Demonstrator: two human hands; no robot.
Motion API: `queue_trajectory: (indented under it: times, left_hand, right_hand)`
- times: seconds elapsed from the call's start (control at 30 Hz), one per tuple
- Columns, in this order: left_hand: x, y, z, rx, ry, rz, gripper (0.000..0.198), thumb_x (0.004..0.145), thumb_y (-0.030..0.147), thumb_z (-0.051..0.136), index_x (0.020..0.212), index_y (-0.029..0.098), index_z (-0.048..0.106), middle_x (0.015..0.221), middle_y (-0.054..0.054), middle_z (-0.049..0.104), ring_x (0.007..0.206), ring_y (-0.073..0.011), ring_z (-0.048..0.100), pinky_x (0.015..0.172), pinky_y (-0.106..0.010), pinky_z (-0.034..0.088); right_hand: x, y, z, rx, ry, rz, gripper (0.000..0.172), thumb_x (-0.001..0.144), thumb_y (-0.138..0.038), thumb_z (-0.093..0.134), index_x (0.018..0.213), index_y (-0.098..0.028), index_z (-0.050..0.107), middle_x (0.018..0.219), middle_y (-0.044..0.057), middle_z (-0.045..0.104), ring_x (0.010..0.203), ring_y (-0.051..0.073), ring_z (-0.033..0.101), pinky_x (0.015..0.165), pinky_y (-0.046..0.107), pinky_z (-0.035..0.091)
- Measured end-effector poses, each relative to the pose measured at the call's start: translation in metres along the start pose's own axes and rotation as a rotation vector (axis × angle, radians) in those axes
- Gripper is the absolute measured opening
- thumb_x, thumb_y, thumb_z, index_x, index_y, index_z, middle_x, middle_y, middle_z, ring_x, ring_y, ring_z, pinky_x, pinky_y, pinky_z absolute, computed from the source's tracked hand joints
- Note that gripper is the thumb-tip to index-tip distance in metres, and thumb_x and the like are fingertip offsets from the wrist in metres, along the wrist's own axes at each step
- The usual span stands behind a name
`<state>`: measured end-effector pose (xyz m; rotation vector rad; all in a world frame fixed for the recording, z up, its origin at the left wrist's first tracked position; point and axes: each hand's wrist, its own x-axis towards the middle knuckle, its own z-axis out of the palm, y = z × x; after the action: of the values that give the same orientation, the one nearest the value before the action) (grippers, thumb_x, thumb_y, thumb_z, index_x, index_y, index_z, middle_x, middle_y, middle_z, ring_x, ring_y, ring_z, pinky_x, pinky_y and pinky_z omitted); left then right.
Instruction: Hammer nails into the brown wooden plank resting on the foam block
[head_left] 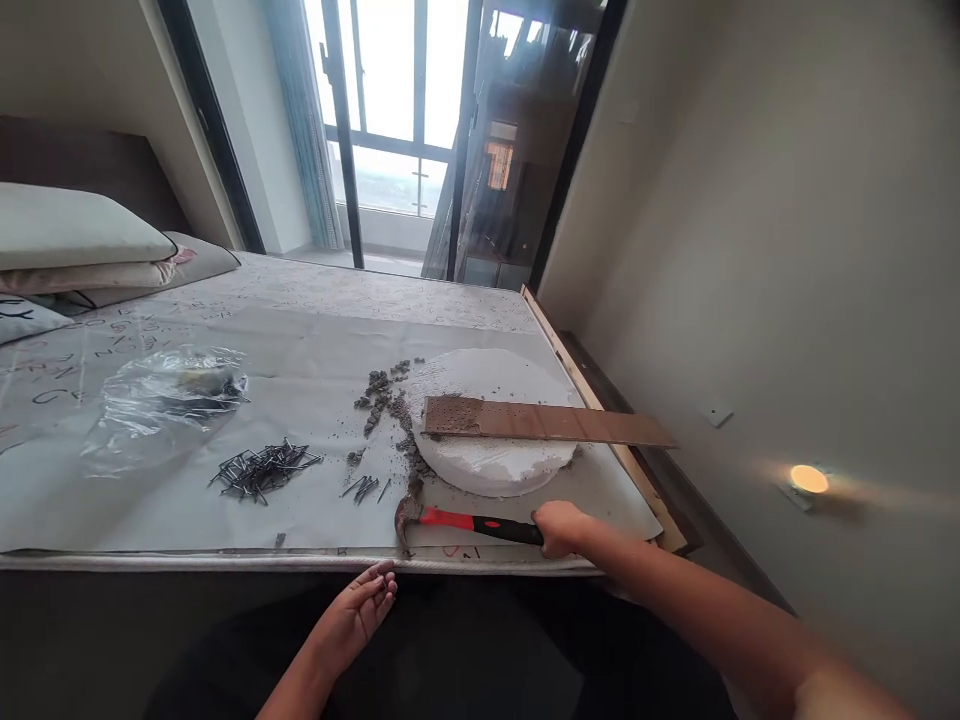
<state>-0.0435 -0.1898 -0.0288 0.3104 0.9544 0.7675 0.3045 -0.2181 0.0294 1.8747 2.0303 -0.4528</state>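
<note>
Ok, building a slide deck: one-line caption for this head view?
Right hand grips a red-handled hammer beside a wooden strip on a white foam disc; left hand rests open below.

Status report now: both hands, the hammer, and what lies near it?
Right hand shut on hammer handle, head flat on sheet. Left hand open, below bed edge, holds nothing. Wood strip across foam disc; loose nails left of hammer.

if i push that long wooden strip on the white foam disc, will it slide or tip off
The wooden strip looks thin, flat and stiff, so it would likely slide rather than roll. Its right end overhangs the white foam disc well past the rim, so a push to the right may tip it off. The crumbled debris near its left end suggests the foam dents easily.
</note>
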Motion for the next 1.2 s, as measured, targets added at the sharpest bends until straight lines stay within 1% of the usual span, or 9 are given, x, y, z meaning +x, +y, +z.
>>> queue_trajectory:
  times: [0.17, 0.37, 0.6, 0.77, 0.87, 0.93, 1.0, 1.1, 1.2]
  left_hand:
    - [0.008, -0.005, -0.005, -0.017, -0.051, -0.040, 0.028, 0.068, -0.005, 0.059, 0.090, 0.011, 0.062, 0.071, -0.004, 0.065, 0.066, -0.0115, 0.066, 0.063, -0.018, 0.055]
    - [0.001, -0.006, 0.001, 0.023, -0.030, -0.061, 0.025, 0.069, -0.003, 0.060, 0.089, 0.012, 0.063, 0.073, -0.005, 0.066, 0.068, -0.0121, 0.066, 0.066, -0.019, 0.054]
    - [-0.010, 0.000, 0.005, 0.091, -0.095, -0.064, 0.028, 0.066, 0.008, 0.071, 0.093, 0.013, 0.065, 0.081, -0.006, 0.069, 0.078, -0.0154, 0.067, 0.073, -0.022, 0.053]
    - [-0.030, 0.008, 0.013, 0.153, -0.106, -0.065, 0.036, 0.063, 0.017, 0.076, 0.098, 0.016, 0.064, 0.079, -0.006, 0.070, 0.073, -0.0164, 0.067, 0.068, -0.024, 0.054]
    - [-0.042, 0.014, 0.021, 0.195, -0.046, -0.065, 0.028, 0.061, 0.017, 0.076, 0.088, 0.015, 0.067, 0.078, -0.008, 0.070, 0.066, -0.0152, 0.066, 0.062, -0.022, 0.053]
    - [-0.044, 0.022, 0.030, 0.213, -0.016, -0.048, 0.019, 0.061, 0.015, 0.076, 0.077, 0.013, 0.067, 0.079, -0.009, 0.070, 0.066, -0.0160, 0.066, 0.062, -0.022, 0.053]
    - [-0.042, 0.032, 0.046, 0.259, -0.025, -0.008, 0.014, 0.060, 0.015, 0.076, 0.071, 0.013, 0.066, 0.081, -0.010, 0.070, 0.069, -0.0184, 0.066, 0.063, -0.024, 0.053]
    - [-0.028, 0.053, 0.083, 0.488, -0.070, 0.151, 0.014, 0.059, 0.020, 0.077, 0.064, 0.013, 0.066, 0.078, -0.009, 0.068, 0.066, -0.0188, 0.063, 0.056, -0.025, 0.051]
    - [-0.005, 0.075, 0.131, 0.815, -0.151, 0.493, 0.028, 0.061, 0.030, 0.075, 0.045, 0.015, 0.057, 0.060, -0.004, 0.060, 0.055, -0.0126, 0.053, 0.051, -0.022, 0.044]
  right_hand:
    - [-0.005, -0.013, 0.006, 0.049, 0.037, -0.057, 0.054, 0.065, -0.010, 0.055, 0.119, -0.017, 0.051, 0.105, 0.010, 0.066, 0.091, 0.024, 0.062, 0.070, 0.027, 0.045]
    - [-0.008, -0.032, 0.013, 0.026, 0.099, 0.045, 0.038, 0.066, -0.010, 0.054, 0.104, -0.008, 0.055, 0.096, 0.019, 0.066, 0.088, 0.031, 0.063, 0.070, 0.035, 0.045]
    - [-0.011, -0.046, 0.009, 0.124, 0.173, 0.139, 0.021, 0.074, -0.016, 0.050, 0.092, -0.011, 0.059, 0.089, 0.019, 0.067, 0.085, 0.032, 0.063, 0.072, 0.038, 0.043]
    - [-0.041, -0.059, 0.013, 0.371, 0.167, 0.122, 0.010, 0.073, -0.025, 0.052, 0.073, -0.017, 0.057, 0.074, 0.006, 0.064, 0.069, 0.021, 0.059, 0.057, 0.027, 0.039]
    - [-0.070, -0.071, 0.021, 0.617, 0.137, 0.083, 0.014, 0.076, -0.025, 0.048, 0.064, -0.018, 0.047, 0.056, -0.004, 0.047, 0.052, 0.010, 0.046, 0.048, 0.021, 0.033]
    - [-0.090, -0.077, 0.023, 1.095, 0.050, 0.094, 0.015, 0.078, -0.032, 0.047, 0.069, -0.020, 0.043, 0.050, -0.008, 0.032, 0.041, 0.007, 0.033, 0.041, 0.020, 0.027]
    - [-0.108, -0.078, 0.021, 1.373, -0.017, 0.065, 0.026, 0.076, -0.042, 0.053, 0.070, -0.021, 0.040, 0.049, -0.010, 0.029, 0.038, 0.005, 0.028, 0.039, 0.020, 0.025]
    - [-0.127, -0.070, 0.016, 1.530, 0.008, 0.073, 0.038, 0.069, -0.050, 0.062, 0.068, -0.021, 0.037, 0.049, -0.011, 0.030, 0.038, 0.003, 0.025, 0.039, 0.019, 0.023]
    - [-0.137, -0.054, 0.017, 1.644, 0.048, 0.086, 0.046, 0.065, -0.059, 0.063, 0.068, -0.022, 0.036, 0.047, -0.012, 0.027, 0.037, 0.003, 0.022, 0.038, 0.018, 0.020]
